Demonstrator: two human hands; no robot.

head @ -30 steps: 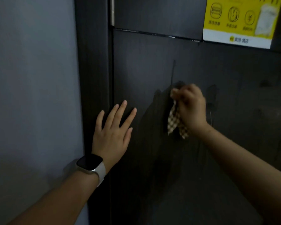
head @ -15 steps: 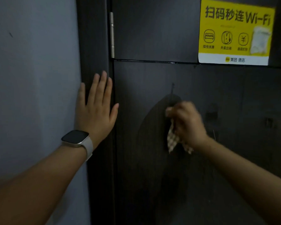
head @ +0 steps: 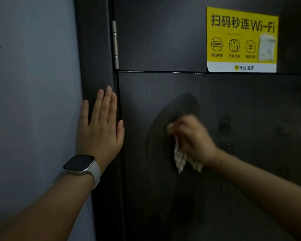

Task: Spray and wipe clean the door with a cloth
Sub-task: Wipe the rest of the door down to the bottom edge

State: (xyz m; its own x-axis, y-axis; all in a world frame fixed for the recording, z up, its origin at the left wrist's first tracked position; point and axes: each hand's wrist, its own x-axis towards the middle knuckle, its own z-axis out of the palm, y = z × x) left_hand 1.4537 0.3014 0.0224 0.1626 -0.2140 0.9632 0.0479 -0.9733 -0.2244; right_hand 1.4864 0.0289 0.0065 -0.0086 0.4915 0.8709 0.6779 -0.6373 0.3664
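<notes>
A dark wood-grain door [head: 163, 197] fills the middle and right of the view. My right hand [head: 191, 138] grips a bunched checked cloth [head: 180, 159] and holds it against the door's lower panel; the hand is blurred. A darker wiped patch surrounds it. My left hand [head: 101, 129], with a watch on the wrist, lies flat with straight fingers on the dark door frame [head: 96, 66], its thumb across the gap to the door. No spray bottle is in view.
A pale grey wall [head: 33, 101] stands to the left of the frame. A metal hinge [head: 115, 44] sits on the door's left edge. A yellow Wi-Fi sticker [head: 241, 39] is stuck on the upper panel at right.
My left hand moved from the door panel up and left onto the frame. My right hand kept wiping with the cloth around the middle of the lower panel. The view tilted up.
</notes>
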